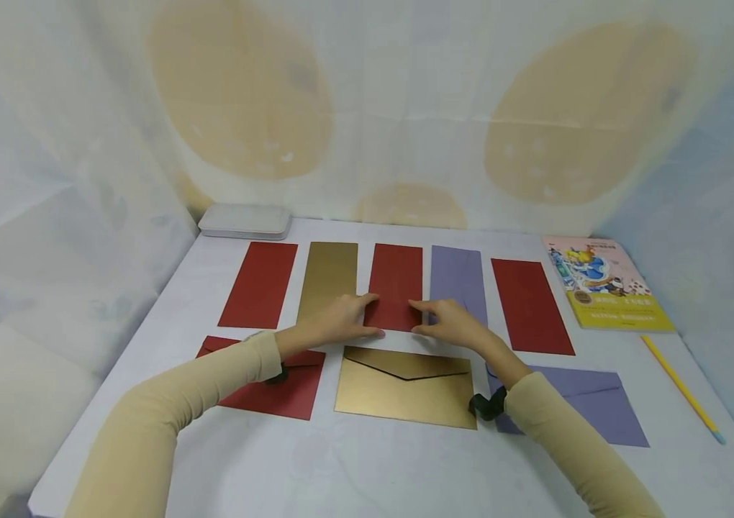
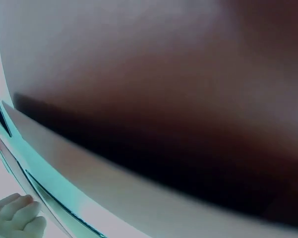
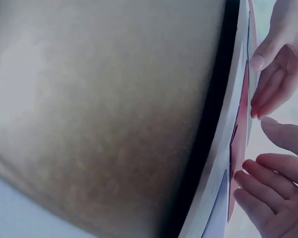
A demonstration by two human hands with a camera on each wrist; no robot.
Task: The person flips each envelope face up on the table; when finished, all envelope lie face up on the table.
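Observation:
A plain red envelope (image 1: pixel 394 277) lies in the middle of the back row, between both hands. My left hand (image 1: pixel 341 319) is at its lower left corner, thumb and fingers spread apart. From the opposite side, my right hand (image 1: pixel 447 324) reaches to its lower right edge, fingertips right at the paper. Just nearer lies a gold envelope (image 1: pixel 406 392), flap side up. The left forearm crosses a red flapped envelope (image 1: pixel 270 399); the right one partly hides a purple envelope (image 1: pixel 594 403). In the right wrist view, the fingers (image 3: pixel 268 191) bend loosely with nothing between them.
The back row also holds a red envelope (image 1: pixel 258 284), a gold one (image 1: pixel 329 273), a purple one (image 1: pixel 458 277) and another red one (image 1: pixel 532 306). A pale case (image 1: pixel 245 221) stands at the back left. A picture book (image 1: pixel 606 280) and yellow pencil (image 1: pixel 681 385) lie right.

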